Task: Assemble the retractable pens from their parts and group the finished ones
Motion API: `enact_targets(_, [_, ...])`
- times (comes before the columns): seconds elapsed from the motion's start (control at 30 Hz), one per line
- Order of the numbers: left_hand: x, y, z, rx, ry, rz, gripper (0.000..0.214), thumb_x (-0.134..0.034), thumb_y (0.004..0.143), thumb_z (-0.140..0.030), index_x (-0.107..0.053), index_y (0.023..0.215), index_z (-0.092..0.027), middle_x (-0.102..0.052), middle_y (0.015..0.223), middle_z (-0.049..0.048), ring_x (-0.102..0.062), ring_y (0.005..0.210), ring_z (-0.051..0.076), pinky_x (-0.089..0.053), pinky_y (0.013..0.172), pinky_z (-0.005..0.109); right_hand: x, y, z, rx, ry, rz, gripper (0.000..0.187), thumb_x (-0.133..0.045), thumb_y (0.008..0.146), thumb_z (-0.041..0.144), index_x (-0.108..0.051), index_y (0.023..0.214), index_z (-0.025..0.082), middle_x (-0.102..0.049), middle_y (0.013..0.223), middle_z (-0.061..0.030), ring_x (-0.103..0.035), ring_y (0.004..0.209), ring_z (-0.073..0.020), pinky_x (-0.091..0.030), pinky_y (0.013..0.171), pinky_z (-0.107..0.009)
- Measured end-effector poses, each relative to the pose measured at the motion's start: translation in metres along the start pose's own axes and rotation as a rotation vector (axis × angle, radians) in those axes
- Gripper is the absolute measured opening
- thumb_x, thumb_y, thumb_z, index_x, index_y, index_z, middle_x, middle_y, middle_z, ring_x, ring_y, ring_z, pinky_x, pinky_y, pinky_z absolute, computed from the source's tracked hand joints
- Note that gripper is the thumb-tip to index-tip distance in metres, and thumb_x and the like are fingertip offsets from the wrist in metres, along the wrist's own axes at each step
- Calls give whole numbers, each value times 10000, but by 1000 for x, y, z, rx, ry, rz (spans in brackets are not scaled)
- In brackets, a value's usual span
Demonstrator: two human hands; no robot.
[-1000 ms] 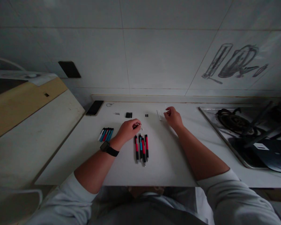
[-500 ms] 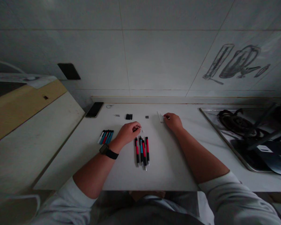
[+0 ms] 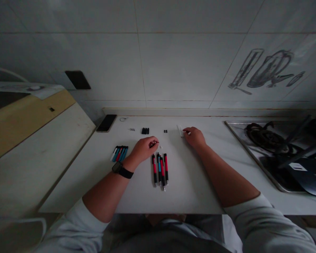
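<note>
My left hand (image 3: 144,148), with a black watch on the wrist, rests on the white counter (image 3: 189,189), its fingers pinched on a small dark pen part. Just below it lie several assembled red, blue and black pens (image 3: 160,168) side by side. My right hand (image 3: 195,136) lies further back, its fingers closed on a thin white refill beside a little bundle of white refills (image 3: 179,130). A row of loose pen barrels (image 3: 119,153) lies left of my left hand.
Small black grips (image 3: 145,131), tiny springs (image 3: 132,129) and black caps (image 3: 165,131) sit along the back. A phone (image 3: 106,123) lies at the back left corner. A gas hob (image 3: 279,147) fills the right side. A wooden board slopes at the left.
My right hand came down from slightly raised onto the counter at the white refills and closed on one. My left hand has stayed in place.
</note>
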State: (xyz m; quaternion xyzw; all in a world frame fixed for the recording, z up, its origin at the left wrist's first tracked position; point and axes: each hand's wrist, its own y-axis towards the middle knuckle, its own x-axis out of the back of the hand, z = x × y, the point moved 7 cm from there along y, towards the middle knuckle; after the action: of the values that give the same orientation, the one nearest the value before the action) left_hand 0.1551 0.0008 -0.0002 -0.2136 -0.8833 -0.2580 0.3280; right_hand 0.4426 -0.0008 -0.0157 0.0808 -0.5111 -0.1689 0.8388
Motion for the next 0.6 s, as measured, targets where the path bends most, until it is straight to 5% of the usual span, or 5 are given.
enact_targets(0.1, [1, 0, -3, -21, -11, -13, 96, -623, 918, -244, -705, 952, -208, -718, 814, 3, -645, 708, 135, -481, 676, 251, 1, -8, 29, 88, 149, 9, 218, -600, 905, 263, -784, 1014, 224, -739, 985, -78, -636, 788, -189, -490, 819, -326])
enact_targets(0.3, [2, 0, -14, -114, 27, -50, 77, -658, 900, -193, -701, 961, -210, -736, 897, 18, -675, 811, 155, -511, 742, 266, -26, -44, 100, 232, 455, 238, 245, -602, 917, 411, -743, 897, 212, -718, 858, -38, -601, 738, -156, -440, 711, -281])
enact_targets(0.6, [11, -4, -38, -289, 275, -124, 64, -652, 933, -190, -706, 962, -208, -724, 919, 43, -675, 883, 194, -523, 814, 321, -49, -58, 115, -42, 938, 313, 384, -675, 823, 575, -651, 839, 193, -587, 710, 25, -493, 639, -123, -397, 633, -262])
